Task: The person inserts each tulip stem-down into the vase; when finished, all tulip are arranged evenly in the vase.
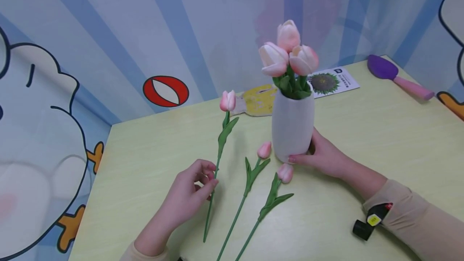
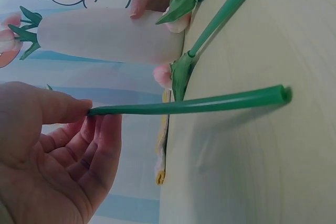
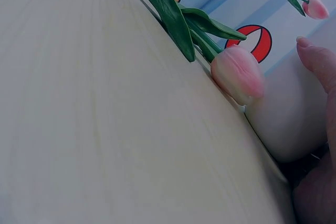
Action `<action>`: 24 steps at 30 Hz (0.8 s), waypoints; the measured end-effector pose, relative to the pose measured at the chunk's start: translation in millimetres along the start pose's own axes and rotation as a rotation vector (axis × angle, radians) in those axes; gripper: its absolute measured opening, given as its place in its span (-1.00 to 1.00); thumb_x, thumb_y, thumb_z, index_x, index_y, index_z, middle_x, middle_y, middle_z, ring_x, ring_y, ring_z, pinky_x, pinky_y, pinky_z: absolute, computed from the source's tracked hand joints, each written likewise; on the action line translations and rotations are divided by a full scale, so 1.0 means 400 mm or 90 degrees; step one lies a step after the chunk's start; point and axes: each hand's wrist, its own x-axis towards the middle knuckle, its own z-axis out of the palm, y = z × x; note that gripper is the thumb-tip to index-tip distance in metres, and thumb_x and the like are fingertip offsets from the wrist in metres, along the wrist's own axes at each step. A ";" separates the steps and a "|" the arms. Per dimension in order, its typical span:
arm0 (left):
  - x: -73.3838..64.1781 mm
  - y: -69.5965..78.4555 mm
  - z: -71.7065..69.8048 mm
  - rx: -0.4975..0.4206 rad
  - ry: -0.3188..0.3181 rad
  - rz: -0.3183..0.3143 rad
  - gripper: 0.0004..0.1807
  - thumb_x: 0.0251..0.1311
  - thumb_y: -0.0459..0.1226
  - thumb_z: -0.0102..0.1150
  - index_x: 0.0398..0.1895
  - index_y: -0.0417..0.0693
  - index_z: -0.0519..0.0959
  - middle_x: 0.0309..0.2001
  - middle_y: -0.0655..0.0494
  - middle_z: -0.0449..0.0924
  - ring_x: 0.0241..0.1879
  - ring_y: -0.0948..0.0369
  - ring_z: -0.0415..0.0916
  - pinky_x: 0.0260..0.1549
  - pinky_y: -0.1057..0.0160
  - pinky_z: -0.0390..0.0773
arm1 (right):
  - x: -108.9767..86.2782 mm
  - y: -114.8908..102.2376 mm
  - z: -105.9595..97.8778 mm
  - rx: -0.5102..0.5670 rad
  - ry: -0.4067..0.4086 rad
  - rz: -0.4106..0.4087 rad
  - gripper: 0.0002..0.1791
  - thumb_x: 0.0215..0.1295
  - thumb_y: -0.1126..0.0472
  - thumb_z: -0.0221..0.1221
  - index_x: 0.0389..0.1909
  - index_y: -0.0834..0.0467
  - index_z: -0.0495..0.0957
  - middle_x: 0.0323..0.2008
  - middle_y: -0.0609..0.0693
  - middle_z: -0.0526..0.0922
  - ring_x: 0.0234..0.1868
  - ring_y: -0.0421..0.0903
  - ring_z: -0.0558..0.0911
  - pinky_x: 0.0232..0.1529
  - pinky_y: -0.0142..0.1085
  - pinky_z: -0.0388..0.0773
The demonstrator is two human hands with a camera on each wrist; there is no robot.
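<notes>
My left hand (image 1: 190,192) pinches the green stem of a pink artificial tulip (image 1: 228,100) between thumb and fingers. Its flower points up and away, and the stem's cut end (image 2: 283,94) hangs close over the table in the left wrist view. Around the lower part of a white vase (image 1: 293,128) curls my right hand (image 1: 326,156), thumb across the front near the base. Three pink tulips (image 1: 288,59) stand upright in that vase. Two more, a left tulip (image 1: 264,150) and a right tulip (image 1: 285,172), lie between my hands with their flowers toward the vase.
Behind the vase lie a yellow-and-white flat piece (image 1: 258,100) and a card with a plant picture (image 1: 337,81). A purple trowel with a pink handle (image 1: 413,88) lies at the back right. A cartoon-patterned backdrop (image 1: 232,31) rises along the table's far edge.
</notes>
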 end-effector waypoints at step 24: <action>0.002 -0.008 -0.001 -0.059 0.088 0.077 -0.70 0.32 -0.49 0.28 0.03 -0.09 0.49 -0.19 -0.01 0.63 -0.30 0.11 0.61 -0.40 0.22 0.76 | 0.000 -0.001 0.000 0.001 0.001 -0.001 -0.01 0.19 0.12 0.51 0.52 -0.06 0.09 0.41 0.00 0.38 0.40 0.05 0.41 0.39 -0.08 0.34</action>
